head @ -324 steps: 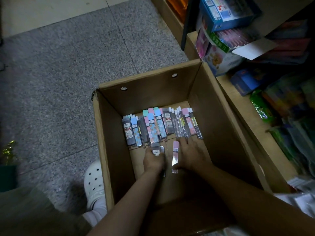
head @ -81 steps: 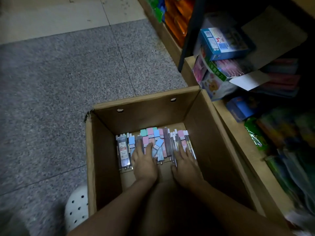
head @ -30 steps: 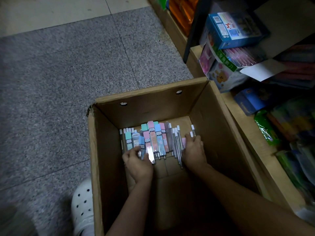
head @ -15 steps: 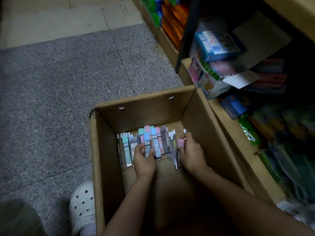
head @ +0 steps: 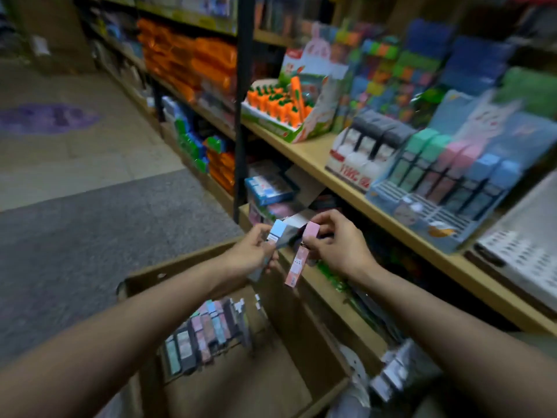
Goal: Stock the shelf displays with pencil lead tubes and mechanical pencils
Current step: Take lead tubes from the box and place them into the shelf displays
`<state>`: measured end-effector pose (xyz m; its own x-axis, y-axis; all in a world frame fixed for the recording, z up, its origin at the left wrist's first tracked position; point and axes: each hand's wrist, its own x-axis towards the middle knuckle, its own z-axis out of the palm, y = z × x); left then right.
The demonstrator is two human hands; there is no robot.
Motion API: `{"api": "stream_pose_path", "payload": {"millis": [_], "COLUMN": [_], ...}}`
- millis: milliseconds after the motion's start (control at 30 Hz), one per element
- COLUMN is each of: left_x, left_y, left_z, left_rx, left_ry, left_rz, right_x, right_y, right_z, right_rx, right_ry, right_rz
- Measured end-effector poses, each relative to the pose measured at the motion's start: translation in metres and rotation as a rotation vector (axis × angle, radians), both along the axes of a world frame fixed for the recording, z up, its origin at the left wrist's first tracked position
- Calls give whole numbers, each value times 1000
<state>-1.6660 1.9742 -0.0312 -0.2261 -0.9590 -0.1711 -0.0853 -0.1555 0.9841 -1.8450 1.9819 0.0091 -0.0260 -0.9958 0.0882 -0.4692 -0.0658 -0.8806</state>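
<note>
Above the cardboard box (head: 304, 351), the left hand (head: 251, 253) pinches a blue-capped lead tube (head: 272, 239) and the right hand (head: 336, 242) a pink-capped lead tube (head: 301, 256); both look light, stiff and slick, best pinched near the cap for slotting into the shelf display (head: 452, 188)

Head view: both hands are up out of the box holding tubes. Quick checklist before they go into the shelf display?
1. Left hand grips the blue-capped tube: ok.
2. Right hand pinches the pink-capped tube: ok.
3. Tubes lifted above the cardboard box: ok.
4. Tiered lead display on the wooden shelf in sight: ok.
5. Free slots in its front tiers: they look empty, but blur makes it cannot tell.
6. Colour match, pink and blue rows present in the display: ok.
</note>
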Motion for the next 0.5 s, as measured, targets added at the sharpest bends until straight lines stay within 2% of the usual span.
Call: {"api": "stream_pose_path", "payload": {"millis": [267,500], "left_x": [-71,-119], "left_y": [-2,-3], "left_z": [61,90], "left_rx": [-74,-99], "left_ry": [169,285], "left_rz": [-48,-180], "right_x": [-81,-151], "right_y": [41,65], "right_z": [74,148], "right_rx": [-114,-399], "right_ry": [191,397], "right_rz": [-172,-312]}}
